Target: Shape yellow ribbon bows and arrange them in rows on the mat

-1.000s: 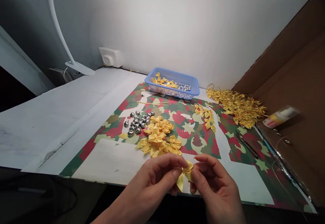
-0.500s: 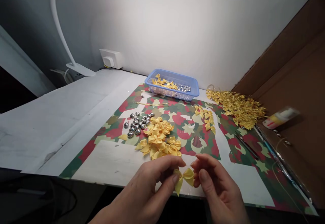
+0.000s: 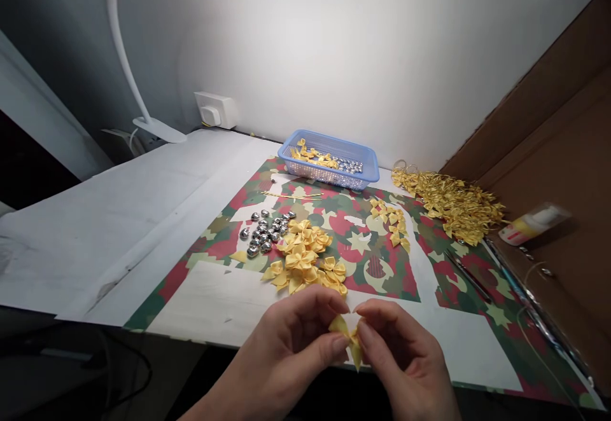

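Pinching bow [image 3: 354,343] in fingertips of left hand [image 3: 291,345] and right hand [image 3: 403,351], well nearside of basket [image 3: 329,175], risking creases if oversqueezed.

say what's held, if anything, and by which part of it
A shiny yellow ribbon bow, pinched at one side by the left hand and at the other by the right hand; exact folds are hidden.

Yellow bow [image 3: 352,338] partly hidden by the fingers [image 3: 373,340], lamp [image 3: 121,49] cut off at the top edge, bottle label [image 3: 518,231] illegible
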{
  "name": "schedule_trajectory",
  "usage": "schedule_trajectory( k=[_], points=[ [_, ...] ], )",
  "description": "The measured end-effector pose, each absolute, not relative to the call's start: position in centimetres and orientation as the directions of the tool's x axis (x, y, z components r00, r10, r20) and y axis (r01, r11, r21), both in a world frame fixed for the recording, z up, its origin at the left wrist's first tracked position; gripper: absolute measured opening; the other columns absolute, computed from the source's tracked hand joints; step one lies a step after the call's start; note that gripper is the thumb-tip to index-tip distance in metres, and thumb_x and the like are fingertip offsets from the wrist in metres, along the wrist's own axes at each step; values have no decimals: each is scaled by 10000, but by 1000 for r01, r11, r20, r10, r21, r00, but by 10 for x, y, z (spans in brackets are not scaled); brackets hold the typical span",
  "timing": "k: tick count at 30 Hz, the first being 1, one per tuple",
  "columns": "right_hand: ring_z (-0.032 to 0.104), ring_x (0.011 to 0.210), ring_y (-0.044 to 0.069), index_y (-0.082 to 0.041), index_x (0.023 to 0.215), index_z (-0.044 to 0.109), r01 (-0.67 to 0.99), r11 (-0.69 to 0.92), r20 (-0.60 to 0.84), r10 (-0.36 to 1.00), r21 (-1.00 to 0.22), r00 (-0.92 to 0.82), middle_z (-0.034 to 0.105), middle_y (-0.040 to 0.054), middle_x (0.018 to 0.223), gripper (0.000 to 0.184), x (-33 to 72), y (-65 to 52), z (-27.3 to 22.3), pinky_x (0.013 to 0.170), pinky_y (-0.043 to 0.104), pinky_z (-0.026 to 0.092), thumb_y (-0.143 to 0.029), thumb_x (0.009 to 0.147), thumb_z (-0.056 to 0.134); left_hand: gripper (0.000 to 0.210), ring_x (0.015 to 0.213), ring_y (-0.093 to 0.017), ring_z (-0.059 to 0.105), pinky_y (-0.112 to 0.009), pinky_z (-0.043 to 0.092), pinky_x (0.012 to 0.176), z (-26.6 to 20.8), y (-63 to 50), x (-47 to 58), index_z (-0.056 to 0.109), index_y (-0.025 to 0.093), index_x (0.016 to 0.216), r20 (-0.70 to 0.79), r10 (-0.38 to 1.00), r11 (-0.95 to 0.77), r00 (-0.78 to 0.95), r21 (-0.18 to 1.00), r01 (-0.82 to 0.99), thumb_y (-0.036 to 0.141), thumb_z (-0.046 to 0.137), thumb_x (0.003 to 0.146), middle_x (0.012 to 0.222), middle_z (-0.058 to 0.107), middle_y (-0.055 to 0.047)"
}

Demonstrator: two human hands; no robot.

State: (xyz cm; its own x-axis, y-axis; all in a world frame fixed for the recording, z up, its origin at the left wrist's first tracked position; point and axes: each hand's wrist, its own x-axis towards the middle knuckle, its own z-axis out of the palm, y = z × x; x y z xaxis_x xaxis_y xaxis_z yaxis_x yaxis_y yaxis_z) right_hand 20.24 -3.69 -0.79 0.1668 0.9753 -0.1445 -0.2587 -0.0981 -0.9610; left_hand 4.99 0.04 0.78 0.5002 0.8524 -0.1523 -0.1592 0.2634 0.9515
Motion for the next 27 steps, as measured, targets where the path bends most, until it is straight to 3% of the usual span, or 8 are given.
schedule_trajectory(
  k=[3,5,9,12,17,27],
  points=[
    [479,523,102,-214,809,699,-563,-263,-304,952,-783,-23,568,-26,606,231,201,-36,-8,523,207,385,-397,708,798,131,711,-121,630,-210,503,677,6,0,52,687,221,931,-137,828,348,544,886,-306,145,727,832,758,684,29],
    [458,511,93,-208,793,694,-610,-320,-327,939,-725,-103,555,-26,606,251,201,-35,-8,507,200,360,-415,702,800,129,719,-141,665,-233,521,689,6,0,50,699,231,920,-115,826,353,551,868,-349,137,721,834,785,721,17],
    [506,541,120,-209,792,725,-314,-210,-218,976,-926,-13,591,-19,601,243,208,-35,-4,533,219,381,-447,755,758,83,710,-151,618,-232,494,661,10,2,41,724,218,858,-135,833,276,537,942,-192,143,703,826,742,696,13],
    [519,580,142,-219,784,722,-62,-106,-103,994,-992,-45,605,-12,628,201,217,-33,3,543,232,386,-418,804,698,71,691,-147,569,-224,457,625,19,4,34,709,209,819,-156,821,172,549,985,24,156,666,839,715,650,21],
    [437,561,126,-209,717,627,243,82,23,971,-967,-237,512,-33,608,192,227,-27,10,510,231,327,-291,880,568,71,657,-137,518,-221,416,591,29,5,30,640,204,779,-165,814,49,557,975,217,178,636,845,698,592,37],
    [532,693,142,-208,811,537,436,186,24,936,-881,-351,542,-15,767,126,224,-27,12,618,236,381,-174,911,470,81,612,-131,457,-232,367,559,22,10,31,588,197,778,-238,753,-42,614,913,405,174,576,854,657,529,57]
  ],
)
